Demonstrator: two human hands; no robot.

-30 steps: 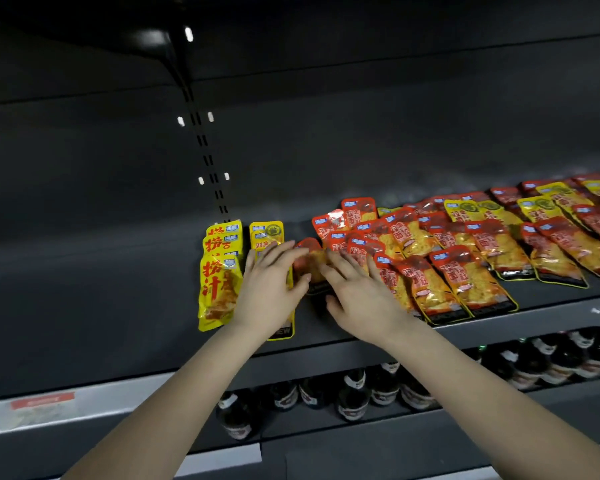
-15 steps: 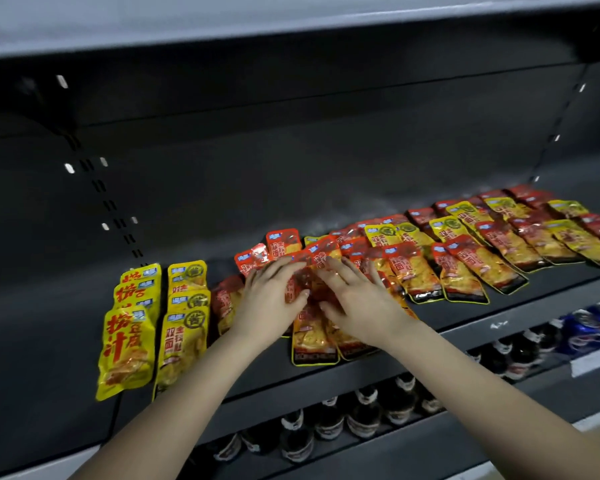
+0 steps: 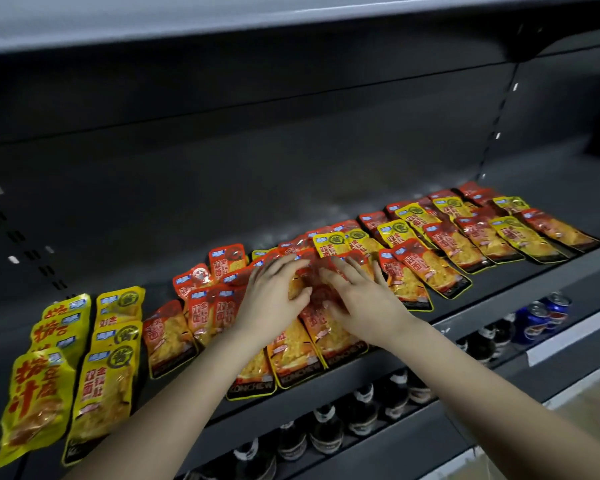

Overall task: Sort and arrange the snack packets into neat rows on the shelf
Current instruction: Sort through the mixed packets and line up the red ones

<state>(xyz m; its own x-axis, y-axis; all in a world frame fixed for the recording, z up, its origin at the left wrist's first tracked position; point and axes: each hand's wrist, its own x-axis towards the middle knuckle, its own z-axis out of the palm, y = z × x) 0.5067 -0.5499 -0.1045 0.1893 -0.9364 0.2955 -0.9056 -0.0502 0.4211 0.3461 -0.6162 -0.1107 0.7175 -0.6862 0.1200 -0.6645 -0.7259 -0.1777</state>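
Note:
Red snack packets (image 3: 293, 355) lie overlapping in a loose pile at the middle of the dark shelf (image 3: 520, 289). My left hand (image 3: 269, 303) and my right hand (image 3: 359, 301) rest side by side on top of this pile, fingers spread and fairly straight, pressing on the packets. Far left, two neat columns of yellow packets (image 3: 106, 372) run front to back, the outer column (image 3: 39, 393) overhanging the shelf's front edge. To the right, mixed red and yellow packets (image 3: 430, 268) lie slanted in rough rows to the shelf's far end.
The shelf's back half behind the packets is bare dark metal. An upper shelf (image 3: 222, 19) overhangs close above. Below, dark bottles (image 3: 326, 427) and blue cans (image 3: 541, 317) stand on the lower shelf.
My view has swung right and down. Both hands have moved right from beside the yellow columns onto the red pile, and several red packets now lie drawn toward the front edge.

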